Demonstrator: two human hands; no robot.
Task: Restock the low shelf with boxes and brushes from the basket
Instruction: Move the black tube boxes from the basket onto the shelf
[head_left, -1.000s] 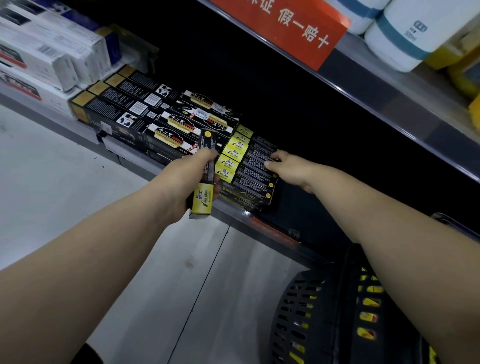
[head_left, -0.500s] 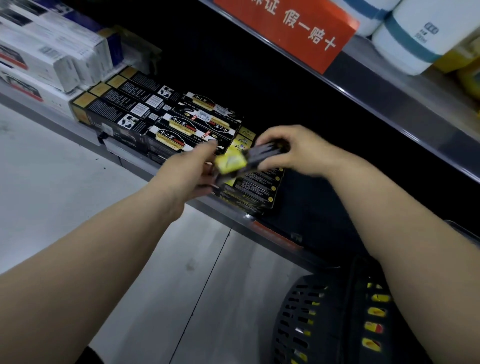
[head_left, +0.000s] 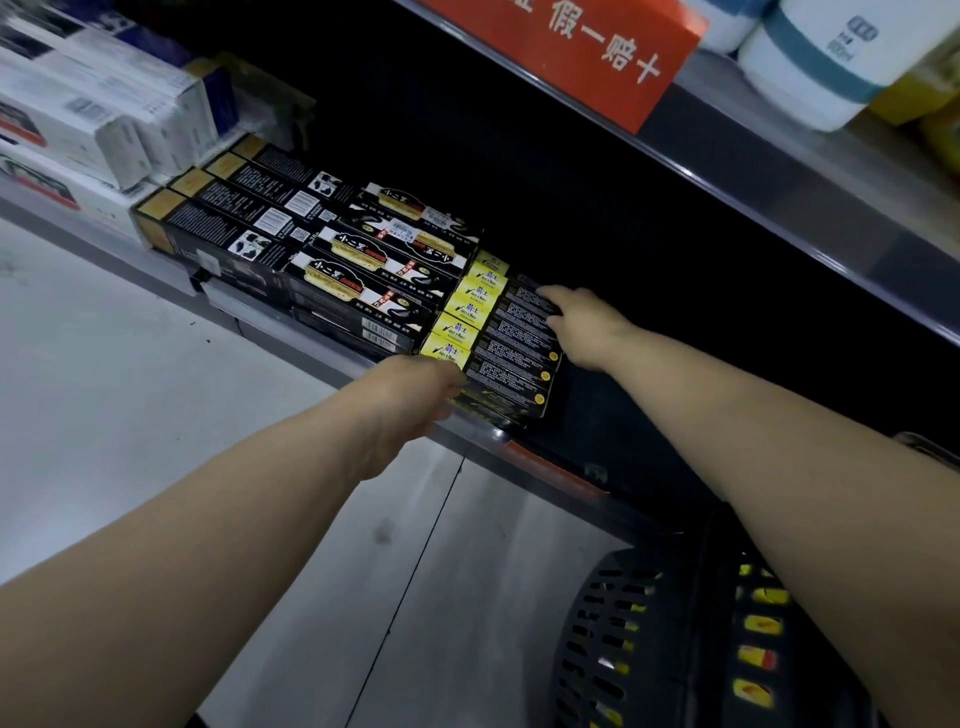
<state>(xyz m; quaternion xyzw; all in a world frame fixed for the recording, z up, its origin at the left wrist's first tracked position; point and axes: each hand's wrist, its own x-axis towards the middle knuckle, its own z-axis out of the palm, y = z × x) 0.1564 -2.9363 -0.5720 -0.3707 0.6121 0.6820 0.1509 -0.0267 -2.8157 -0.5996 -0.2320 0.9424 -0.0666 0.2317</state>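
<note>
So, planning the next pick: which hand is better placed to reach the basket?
Probably the right hand: the basket lies just below that arm, while the left hand is farther left.

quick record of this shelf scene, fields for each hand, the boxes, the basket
left hand: against the yellow front ends of the black-and-yellow boxes; fingers mostly hidden
right hand: fingers laid flat on the far end of the top row
stack: on the low shelf, beside the black boxes
basket: lower right, below the shelf; yellow-marked items show through its slots
</note>
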